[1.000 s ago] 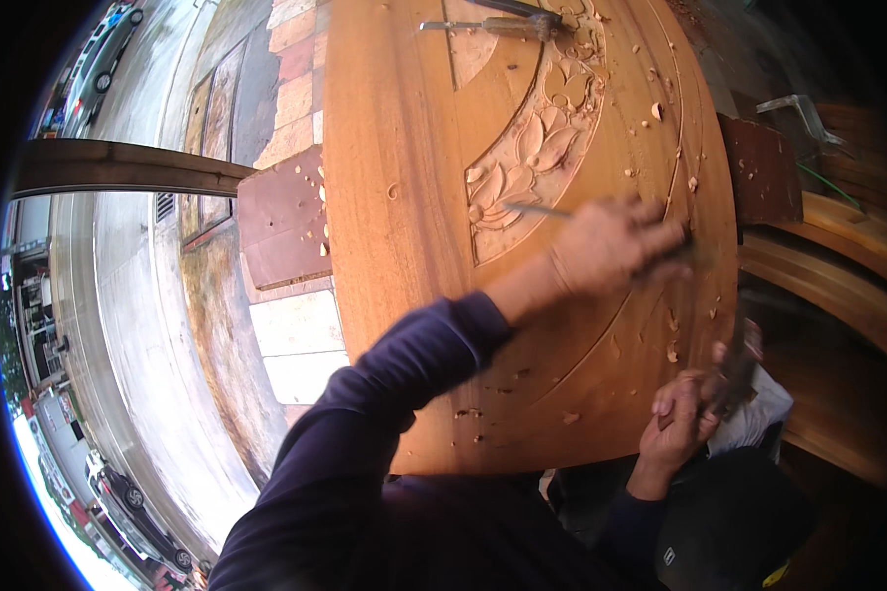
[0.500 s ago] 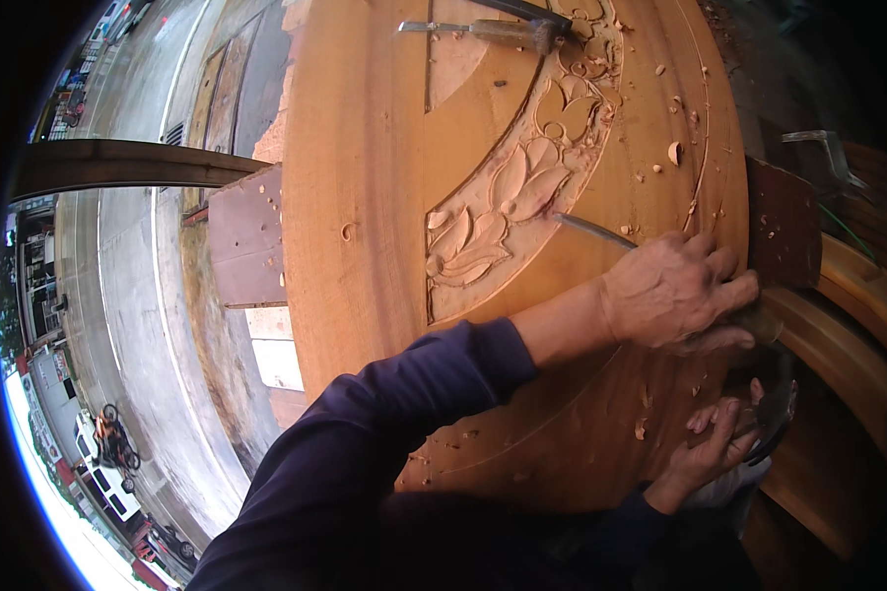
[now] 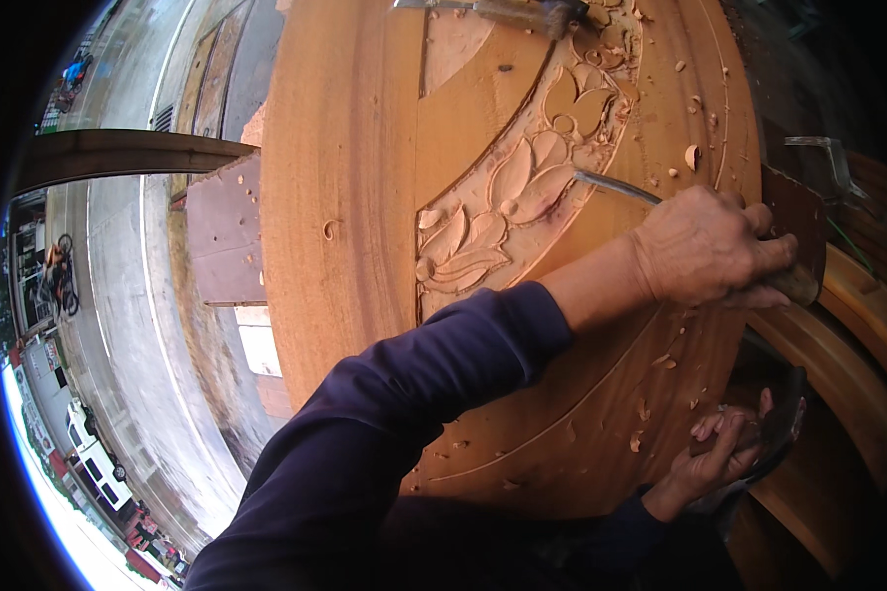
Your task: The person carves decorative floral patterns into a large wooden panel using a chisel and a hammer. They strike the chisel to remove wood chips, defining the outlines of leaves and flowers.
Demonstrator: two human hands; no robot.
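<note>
I have the left grip clamped on a chisel, fingers wrapped round its handle, whose butt end shows just to their right. The blade runs out of this grip to the left and slightly up the view. Its tip lies at the end of a carved leaf, near the border of the sunken band; whether the edge bears on the wood I cannot tell. The wooden panel lies beneath the left grip and stretches well to its left, over a brown worktop. Below the left grip, near the panel's lower right edge, I have the right grip closed round a dark tool, too dim to name for certain. Wood curls lie scattered above and below the left grip, and another chisel rests well above and left of it. I judge the step in hand to be setting the edge to trim that leaf or clear the ground beside it. The next move, I think, calls for a steady slant on the blade, then light taps on the butt if the dark tool is a striker; a heavy blow could split the leaf.
</note>
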